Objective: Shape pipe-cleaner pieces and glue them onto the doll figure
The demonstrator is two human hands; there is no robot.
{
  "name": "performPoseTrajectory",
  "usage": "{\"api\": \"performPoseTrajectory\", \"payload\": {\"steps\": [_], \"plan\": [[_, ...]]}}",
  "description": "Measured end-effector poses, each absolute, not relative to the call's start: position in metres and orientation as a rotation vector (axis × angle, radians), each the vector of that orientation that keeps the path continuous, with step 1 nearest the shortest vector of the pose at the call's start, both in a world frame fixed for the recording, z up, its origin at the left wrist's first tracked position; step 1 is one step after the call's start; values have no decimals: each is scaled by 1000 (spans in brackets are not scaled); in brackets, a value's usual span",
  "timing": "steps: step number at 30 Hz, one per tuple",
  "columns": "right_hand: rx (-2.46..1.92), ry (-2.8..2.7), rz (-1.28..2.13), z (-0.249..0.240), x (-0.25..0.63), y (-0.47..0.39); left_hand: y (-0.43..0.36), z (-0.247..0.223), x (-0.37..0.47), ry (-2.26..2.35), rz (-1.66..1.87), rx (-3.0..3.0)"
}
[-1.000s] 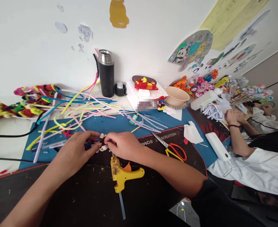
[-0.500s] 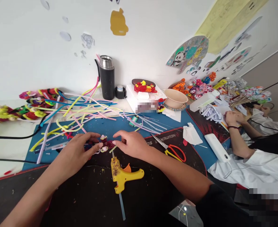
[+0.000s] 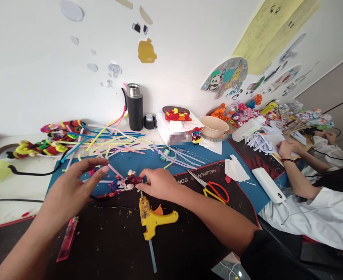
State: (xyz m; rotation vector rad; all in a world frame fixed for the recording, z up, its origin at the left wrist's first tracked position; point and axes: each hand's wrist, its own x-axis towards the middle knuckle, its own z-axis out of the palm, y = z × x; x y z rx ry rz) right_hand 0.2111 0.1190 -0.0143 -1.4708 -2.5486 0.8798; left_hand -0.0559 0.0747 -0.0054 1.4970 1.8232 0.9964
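Observation:
A small pipe-cleaner figure (image 3: pixel 122 183), dark red at one end with white, pink and blue parts, lies on the dark mat in front of me. My right hand (image 3: pixel 164 184) pinches its dark red end between thumb and fingers. To the left of the figure, my left hand (image 3: pixel 78 184) hovers with thumb and fingers apart, holding nothing. A yellow glue gun (image 3: pixel 151 219) rests just below the figure, its nozzle by my right fingertips and a clear glue stick (image 3: pixel 152 256) sticking out of its back.
Loose pipe cleaners (image 3: pixel 115 140) spread behind my hands. Scissors (image 3: pixel 212 188) with red and yellow handles lie right of my right arm. A black thermos (image 3: pixel 135 109) stands by the wall, with a beige bowl (image 3: pixel 215 126) farther right. A co-worker's hands (image 3: pixel 288 149) are at the right.
My left hand has drawn away from the figure to the left and opened, uncovering it. My right hand stays at its red end. The view has tilted up and shifted left.

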Motion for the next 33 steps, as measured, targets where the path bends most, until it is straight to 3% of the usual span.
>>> {"api": "performPoseTrajectory", "payload": {"steps": [6, 11, 16, 21, 33], "plan": [[-1461, -2267, 1060, -15, 216, 121, 68, 25, -60, 1858, 990, 1482], [-1437, -1923, 1171, -9, 225, 123, 60, 35, -36, 1578, 860, 1328], [-1311, -1719, 1272, -2, 226, 118, 54, 25, 4, 1337, 984, 916], [-1220, -1606, 1290, -7, 215, 108, 56, 7, 31, 1144, 1360, 426], [-1125, -1706, 1409, -9, 204, 94, 51, -12, 38, 1084, 1487, 493]]}}
